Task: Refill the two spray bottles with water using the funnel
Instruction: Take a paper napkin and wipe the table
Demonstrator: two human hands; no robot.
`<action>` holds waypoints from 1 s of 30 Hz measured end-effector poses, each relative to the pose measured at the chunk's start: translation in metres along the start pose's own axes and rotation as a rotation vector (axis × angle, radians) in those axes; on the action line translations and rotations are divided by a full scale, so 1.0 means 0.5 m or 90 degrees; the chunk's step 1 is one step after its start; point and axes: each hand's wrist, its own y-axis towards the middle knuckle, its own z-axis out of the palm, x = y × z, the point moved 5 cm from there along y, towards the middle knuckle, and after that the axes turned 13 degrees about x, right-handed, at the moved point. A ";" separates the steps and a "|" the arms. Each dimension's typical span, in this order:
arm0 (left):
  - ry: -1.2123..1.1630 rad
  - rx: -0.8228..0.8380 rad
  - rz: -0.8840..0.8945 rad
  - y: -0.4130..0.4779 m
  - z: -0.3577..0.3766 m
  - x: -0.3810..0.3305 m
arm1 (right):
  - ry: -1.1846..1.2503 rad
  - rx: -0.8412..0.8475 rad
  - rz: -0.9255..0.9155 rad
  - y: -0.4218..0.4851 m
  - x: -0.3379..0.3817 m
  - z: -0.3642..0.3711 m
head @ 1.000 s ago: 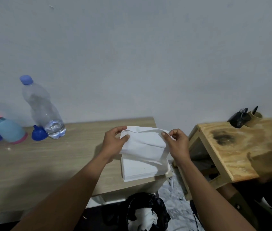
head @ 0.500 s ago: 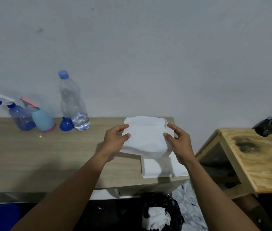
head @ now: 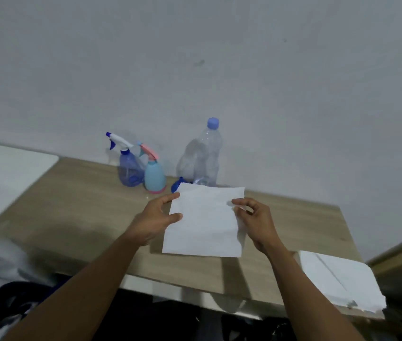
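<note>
A white paper napkin [head: 204, 220] hangs above the wooden table [head: 76, 207]. My left hand [head: 154, 220] pinches its left edge and my right hand [head: 256, 220] pinches its right edge. Behind it, against the wall, stand a purple spray bottle [head: 129, 168] with a white and blue trigger, a light blue spray bottle [head: 154, 175] with a pink trigger, and a clear water bottle [head: 206, 156] with a blue cap. The blue funnel [head: 179, 184] lies beside the water bottle, partly hidden by the napkin.
A stack of white napkins [head: 340, 279] lies at the table's right front corner. A light wooden stool [head: 401, 252] stands to the right. A white surface [head: 3, 173] adjoins the table on the left. Dark bags sit below the table's front edge.
The view has swung left. Both hands have carried one napkin off the stack and leftward, in front of the bottles. The stack now lies at lower right.
</note>
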 end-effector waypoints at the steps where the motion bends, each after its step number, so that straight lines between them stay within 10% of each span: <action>1: -0.007 0.002 -0.019 -0.010 -0.047 0.028 | 0.005 0.006 0.013 0.014 -0.006 0.048; 13: 0.058 0.047 -0.176 -0.048 -0.434 0.254 | -0.120 0.129 0.113 0.142 -0.099 0.495; 30: 0.371 0.101 -0.256 0.073 -0.652 0.317 | -0.285 0.123 0.165 0.293 -0.135 0.675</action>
